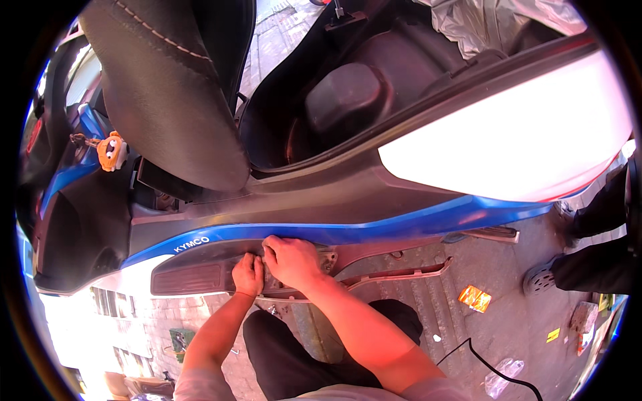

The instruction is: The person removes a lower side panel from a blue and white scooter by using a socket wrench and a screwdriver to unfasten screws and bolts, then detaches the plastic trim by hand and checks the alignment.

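A scooter in black, white and blue stretches across the view, its dark seat tilted up. Along its lower side runs a blue trim strip. Below that strip is a dark footboard with a ribbed pad. My left hand is closed at the footboard's inner part, its fingers bent and pinched. Close beside it on the right, my right hand is curled with fingertips against the upper edge, near the blue trim. Whatever the fingertips hold is hidden. An exposed bracket shows by my right hand.
The storage well under the seat stands uncovered. A long narrow trim piece extends rightward below the scooter. Another person's shoe is at the right. An orange packet, a black cable and a plastic bag lie on the pavement.
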Motion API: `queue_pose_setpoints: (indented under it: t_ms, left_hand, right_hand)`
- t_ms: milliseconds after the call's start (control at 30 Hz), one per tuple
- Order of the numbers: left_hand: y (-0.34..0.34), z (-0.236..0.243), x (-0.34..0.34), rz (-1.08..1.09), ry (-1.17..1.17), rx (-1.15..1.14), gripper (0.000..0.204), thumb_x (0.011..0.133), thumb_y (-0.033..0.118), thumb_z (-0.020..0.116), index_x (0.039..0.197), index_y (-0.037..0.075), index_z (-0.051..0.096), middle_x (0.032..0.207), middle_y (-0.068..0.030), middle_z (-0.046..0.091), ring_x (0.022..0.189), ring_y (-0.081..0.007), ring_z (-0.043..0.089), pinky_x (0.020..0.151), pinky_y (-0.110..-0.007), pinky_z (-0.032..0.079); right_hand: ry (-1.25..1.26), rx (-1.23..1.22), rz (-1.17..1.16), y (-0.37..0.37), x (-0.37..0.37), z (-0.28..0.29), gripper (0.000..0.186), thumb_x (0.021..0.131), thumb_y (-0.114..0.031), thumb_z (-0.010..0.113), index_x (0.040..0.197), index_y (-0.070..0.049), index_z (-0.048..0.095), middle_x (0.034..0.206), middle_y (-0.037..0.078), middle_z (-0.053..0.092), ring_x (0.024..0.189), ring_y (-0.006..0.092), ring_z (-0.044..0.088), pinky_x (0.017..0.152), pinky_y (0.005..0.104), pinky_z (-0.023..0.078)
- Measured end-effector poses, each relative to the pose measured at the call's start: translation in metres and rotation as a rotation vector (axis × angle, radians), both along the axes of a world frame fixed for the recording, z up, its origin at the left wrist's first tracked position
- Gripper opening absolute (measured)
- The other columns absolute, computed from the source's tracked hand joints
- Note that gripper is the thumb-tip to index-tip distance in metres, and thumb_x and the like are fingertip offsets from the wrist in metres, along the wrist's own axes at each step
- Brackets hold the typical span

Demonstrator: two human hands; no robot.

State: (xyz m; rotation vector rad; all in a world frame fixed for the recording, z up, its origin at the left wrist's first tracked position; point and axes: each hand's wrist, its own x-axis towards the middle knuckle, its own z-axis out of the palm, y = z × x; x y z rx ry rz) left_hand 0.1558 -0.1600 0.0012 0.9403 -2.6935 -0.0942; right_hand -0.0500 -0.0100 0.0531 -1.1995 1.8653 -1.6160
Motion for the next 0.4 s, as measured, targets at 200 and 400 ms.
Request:
queue_pose_setpoints:
  t_ms: [200, 400]
  left_hand:
    - [-0.001, 0.002, 0.001, -0.041, 0.020, -0.033, 0.019, 0.099, 0.019, 0.062, 0.086, 0.007, 0.055, 0.076, -0.0196, 0.062, 0.073, -0.0452, 0.062, 0.065, -0.054, 0.048]
    - [-0.008, -0.007, 0.004, -0.056, -0.011, -0.048, 0.018, 0.098, 0.018, 0.061, 0.086, 0.006, 0.054, 0.078, -0.0210, 0.062, 0.073, -0.0464, 0.062, 0.065, -0.054, 0.048]
  right_hand:
    - [0.108, -0.117, -0.120, -0.004, 0.009, -0.008, 0.010, 0.092, -0.022, 0.067, 0.092, -0.012, 0.068, 0.078, 0.011, 0.074, 0.071, 0.0340, 0.072, 0.064, 0.0469, 0.057]
    - [0.096, -0.099, -0.126, -0.003, 0.013, -0.018, 0.010, 0.090, -0.022, 0.071, 0.094, -0.013, 0.070, 0.077, 0.011, 0.074, 0.069, 0.0341, 0.072, 0.062, 0.0454, 0.058]
